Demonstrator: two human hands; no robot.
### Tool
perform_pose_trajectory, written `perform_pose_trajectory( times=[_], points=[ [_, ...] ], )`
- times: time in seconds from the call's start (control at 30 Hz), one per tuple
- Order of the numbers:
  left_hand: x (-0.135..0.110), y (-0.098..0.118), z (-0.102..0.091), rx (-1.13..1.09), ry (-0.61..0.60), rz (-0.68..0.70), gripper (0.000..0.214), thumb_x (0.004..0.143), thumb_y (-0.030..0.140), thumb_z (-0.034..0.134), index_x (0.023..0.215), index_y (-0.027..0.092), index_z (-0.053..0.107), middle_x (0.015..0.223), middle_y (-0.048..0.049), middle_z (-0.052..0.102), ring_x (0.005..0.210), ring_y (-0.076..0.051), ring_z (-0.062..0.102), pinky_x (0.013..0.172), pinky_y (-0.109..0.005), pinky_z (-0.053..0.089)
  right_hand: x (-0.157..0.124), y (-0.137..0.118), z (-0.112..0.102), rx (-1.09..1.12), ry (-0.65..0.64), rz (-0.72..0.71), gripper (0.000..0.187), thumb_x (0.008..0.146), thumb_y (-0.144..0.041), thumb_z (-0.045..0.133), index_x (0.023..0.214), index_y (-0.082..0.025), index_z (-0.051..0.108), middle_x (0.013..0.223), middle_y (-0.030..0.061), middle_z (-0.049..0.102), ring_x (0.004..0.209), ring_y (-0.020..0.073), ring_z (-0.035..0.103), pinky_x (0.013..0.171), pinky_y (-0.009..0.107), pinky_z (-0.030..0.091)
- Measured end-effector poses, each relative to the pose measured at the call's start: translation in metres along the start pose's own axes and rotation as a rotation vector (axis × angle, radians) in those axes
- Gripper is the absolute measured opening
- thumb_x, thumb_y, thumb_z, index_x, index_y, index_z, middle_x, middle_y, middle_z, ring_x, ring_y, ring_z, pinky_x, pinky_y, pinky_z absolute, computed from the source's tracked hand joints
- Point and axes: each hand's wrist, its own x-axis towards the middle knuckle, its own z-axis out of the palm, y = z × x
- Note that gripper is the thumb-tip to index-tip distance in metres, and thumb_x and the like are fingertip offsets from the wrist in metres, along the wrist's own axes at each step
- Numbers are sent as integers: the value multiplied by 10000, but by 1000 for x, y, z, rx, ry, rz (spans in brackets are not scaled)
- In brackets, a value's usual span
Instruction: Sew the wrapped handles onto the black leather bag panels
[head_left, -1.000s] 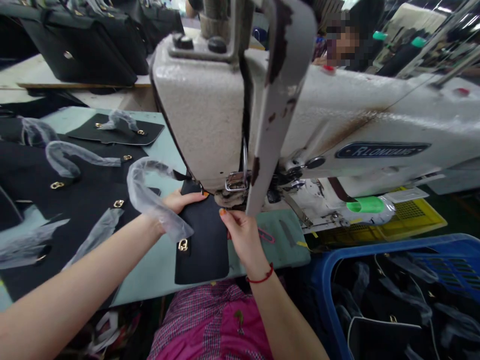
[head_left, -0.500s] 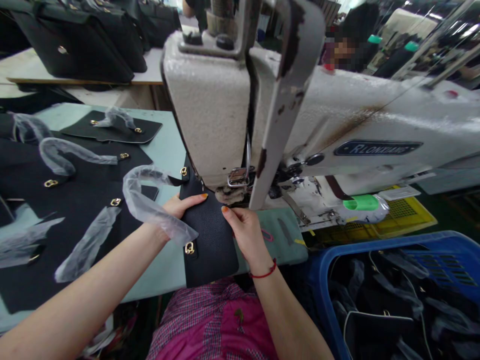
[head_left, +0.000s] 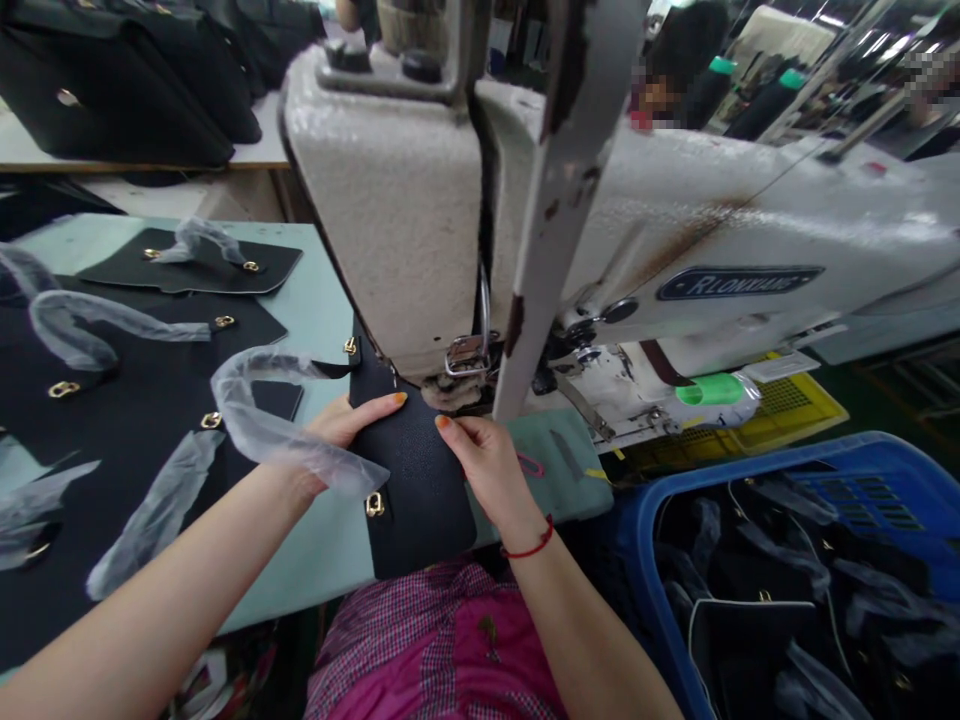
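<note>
From here, the black panel (head_left: 420, 500) lies at the frame's lower centre, on the table (head_left: 322, 550), its upper part running beneath the sewing machine (head_left: 386, 220); the left hand (head_left: 337, 425) presses a thumb on it, fingers hidden, grip impossible to tell; the right hand (head_left: 487, 460) pinches its right edge; the step looks like edge stitching; the next move seems to call for even guiding, both hands together.
</note>
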Motion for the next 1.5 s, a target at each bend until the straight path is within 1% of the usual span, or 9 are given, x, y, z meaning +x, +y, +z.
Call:
perform_pose_trajectory(
  times=[0.1,0.23,0.37,0.5,0.73,0.9,1.13,1.37,1.5],
  points=[
    [-4,2,-1,38,-67,-53,375,650,275,819,988,159,709,926,-115,767,803,-295,739,698,-340,630,-1,1,-1,5,-19,25,478,866,-539,554,574,-170,475,577,-32,344,543,89,311,497,222,230],
    [-2,1,-3,22,-17,-102,286,641,221,809,905,154,722,821,-102,769,683,-269,732,635,-346,630,-3,2,0,-6,-29,72,486,840,-574,558,588,-159,549,564,-23,417,554,98,381,502,219,260],
    [1,-2,-5,-11,-14,-128,238,657,181,767,886,141,716,793,-110,763,652,-276,726,631,-390,625,-5,3,3,-16,-7,79,464,835,-557,568,617,-147,582,567,-20,439,558,97,392,507,221,259],
    [-1,-1,-3,-43,19,-179,202,679,162,742,872,112,710,768,-120,759,625,-268,721,618,-391,621,-5,2,4,-28,5,71,438,843,-525,566,628,-144,591,566,-16,439,557,98,392,505,224,254],
    [-1,0,-2,-56,-6,-152,329,642,182,790,947,89,710,798,-122,761,641,-260,719,627,-374,615,-4,2,4,-21,2,59,443,846,-506,568,582,-152,532,556,-26,397,549,90,356,500,226,237],
    [2,0,-4,-60,5,-136,399,589,203,831,957,104,714,812,-115,761,645,-267,717,621,-374,615,-2,1,3,-33,-9,42,442,855,-508,557,592,-153,541,558,-24,415,546,91,369,499,227,239],
    [4,3,-9,-42,3,-127,379,586,207,832,927,78,727,823,-143,765,646,-280,716,627,-406,615,2,-2,3,-63,0,6,431,875,-500,534,613,-159,529,585,-21,426,555,91,363,502,228,243],
    [6,10,-1,-97,27,-144,390,525,147,828,899,99,732,761,-128,765,581,-268,708,567,-388,612,5,-2,3,-108,35,-38,456,882,-505,535,587,-182,404,594,-36,330,580,93,309,524,233,242],
    [4,12,1,-100,54,-140,354,525,140,821,865,106,728,741,-114,763,562,-257,702,550,-372,610,5,-1,3,-86,17,-31,474,886,-514,535,586,-187,366,598,-40,288,577,91,274,518,239,224]
  ],
)
